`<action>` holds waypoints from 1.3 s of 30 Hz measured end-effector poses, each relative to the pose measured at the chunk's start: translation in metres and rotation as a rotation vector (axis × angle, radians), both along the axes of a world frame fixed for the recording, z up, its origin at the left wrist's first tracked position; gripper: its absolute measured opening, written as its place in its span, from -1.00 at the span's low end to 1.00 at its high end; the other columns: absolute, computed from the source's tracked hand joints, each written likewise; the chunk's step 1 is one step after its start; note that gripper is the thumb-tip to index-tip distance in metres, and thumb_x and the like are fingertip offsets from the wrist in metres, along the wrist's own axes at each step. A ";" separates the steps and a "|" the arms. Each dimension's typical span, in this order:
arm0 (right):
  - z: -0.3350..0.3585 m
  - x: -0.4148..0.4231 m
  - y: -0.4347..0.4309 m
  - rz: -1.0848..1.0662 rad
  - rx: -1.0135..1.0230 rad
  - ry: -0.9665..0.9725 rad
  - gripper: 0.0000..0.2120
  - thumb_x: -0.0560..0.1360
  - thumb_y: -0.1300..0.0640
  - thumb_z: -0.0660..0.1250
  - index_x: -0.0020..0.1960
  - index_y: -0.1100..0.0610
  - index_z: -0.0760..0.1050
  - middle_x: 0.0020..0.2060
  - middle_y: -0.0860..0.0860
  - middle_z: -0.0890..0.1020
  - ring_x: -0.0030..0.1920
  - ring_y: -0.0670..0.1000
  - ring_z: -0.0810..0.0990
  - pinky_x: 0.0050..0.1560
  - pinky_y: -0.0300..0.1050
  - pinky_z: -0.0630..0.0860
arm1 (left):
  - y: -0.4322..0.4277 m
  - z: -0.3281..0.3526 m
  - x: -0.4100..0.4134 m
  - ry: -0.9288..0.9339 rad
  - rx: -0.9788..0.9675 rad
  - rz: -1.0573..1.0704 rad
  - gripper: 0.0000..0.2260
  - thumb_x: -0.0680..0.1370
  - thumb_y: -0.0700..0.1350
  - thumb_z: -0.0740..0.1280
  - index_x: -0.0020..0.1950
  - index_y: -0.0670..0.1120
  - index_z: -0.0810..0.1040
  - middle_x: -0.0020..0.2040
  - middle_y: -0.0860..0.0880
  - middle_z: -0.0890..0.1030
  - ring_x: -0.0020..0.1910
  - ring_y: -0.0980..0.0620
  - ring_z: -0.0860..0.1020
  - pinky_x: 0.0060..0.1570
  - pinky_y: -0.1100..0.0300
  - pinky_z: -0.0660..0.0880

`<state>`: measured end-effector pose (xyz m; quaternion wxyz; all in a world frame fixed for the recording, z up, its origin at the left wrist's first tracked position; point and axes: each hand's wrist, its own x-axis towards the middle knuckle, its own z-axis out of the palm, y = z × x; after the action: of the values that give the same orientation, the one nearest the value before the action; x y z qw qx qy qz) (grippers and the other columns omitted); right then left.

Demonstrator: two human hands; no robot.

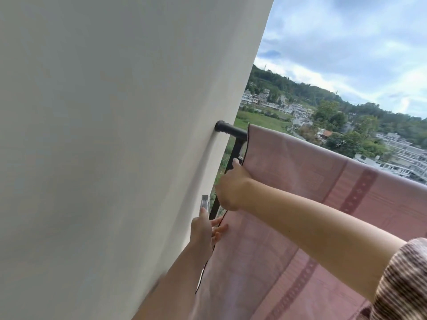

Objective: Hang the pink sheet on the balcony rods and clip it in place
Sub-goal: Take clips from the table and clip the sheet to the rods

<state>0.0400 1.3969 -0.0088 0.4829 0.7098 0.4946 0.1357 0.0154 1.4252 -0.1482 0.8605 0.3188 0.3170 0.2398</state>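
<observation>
Sheet [300, 181] over rod [231, 129], right of wall [115, 135]

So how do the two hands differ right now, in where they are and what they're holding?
The left hand sits lower; the right hand is higher, nearer the black rod. The left hand holds a silver clip; the right hand grips the edge of the pink sheet. The right arm shows a striped sleeve; the left arm is bare in view. Both work at the sheet's edge beside the wall.
</observation>
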 end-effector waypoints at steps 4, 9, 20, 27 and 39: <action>-0.003 0.004 0.006 -0.097 -0.007 0.068 -0.64 0.59 0.10 0.03 0.31 0.03 0.43 0.32 0.00 0.47 0.30 0.10 0.44 0.14 0.08 0.38 | 0.001 -0.005 0.002 -0.053 -0.072 -0.026 -0.72 0.65 0.01 0.09 0.19 -0.19 0.32 -0.16 -0.16 0.50 -0.33 -0.02 0.54 -0.58 0.28 0.53; 0.002 0.006 0.010 -0.098 0.051 0.225 -0.84 0.52 0.12 0.12 -0.11 0.12 0.45 -0.10 0.00 0.50 -0.13 0.04 0.52 -0.14 -0.06 0.39 | 0.009 -0.010 -0.002 -0.120 -0.099 -0.033 -0.65 0.65 -0.03 0.12 0.32 -0.25 0.29 -0.18 -0.20 0.46 -0.31 -0.07 0.51 -0.50 0.21 0.59; -0.001 0.017 -0.003 0.141 0.045 0.199 -0.73 0.48 0.25 0.22 -0.35 0.09 0.24 -0.40 -0.05 0.36 -0.38 -0.01 0.39 -0.30 -0.09 0.38 | 0.012 -0.016 -0.009 -0.228 0.000 -0.023 -0.62 0.65 -0.06 0.13 0.35 -0.30 0.26 -0.07 -0.24 0.52 -0.22 -0.07 0.58 -0.32 0.20 0.63; 0.001 0.016 -0.003 0.158 0.138 0.265 -0.68 0.44 0.36 0.20 -0.40 0.12 0.18 -0.45 -0.02 0.30 -0.47 -0.04 0.26 -0.49 -0.19 0.22 | 0.019 -0.033 -0.029 -0.159 0.239 -0.043 -0.76 0.61 -0.01 0.21 0.13 -0.16 0.43 -0.01 -0.15 0.53 -0.08 -0.06 0.61 -0.12 0.19 0.62; -0.011 0.029 -0.014 0.343 0.212 0.241 -0.71 0.46 0.23 0.24 -0.37 0.09 0.21 -0.45 -0.04 0.32 -0.32 0.08 0.43 -0.44 -0.17 0.17 | 0.044 -0.033 -0.049 -0.033 0.841 -0.008 -0.69 0.46 -0.15 0.44 0.18 -0.18 0.62 -0.02 -0.05 0.70 -0.07 0.22 0.56 -0.10 0.54 0.42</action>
<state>0.0693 1.3825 -0.0199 0.3131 0.6731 0.6450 0.1814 -0.0331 1.4689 -0.1807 0.6611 0.6398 0.1766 0.3499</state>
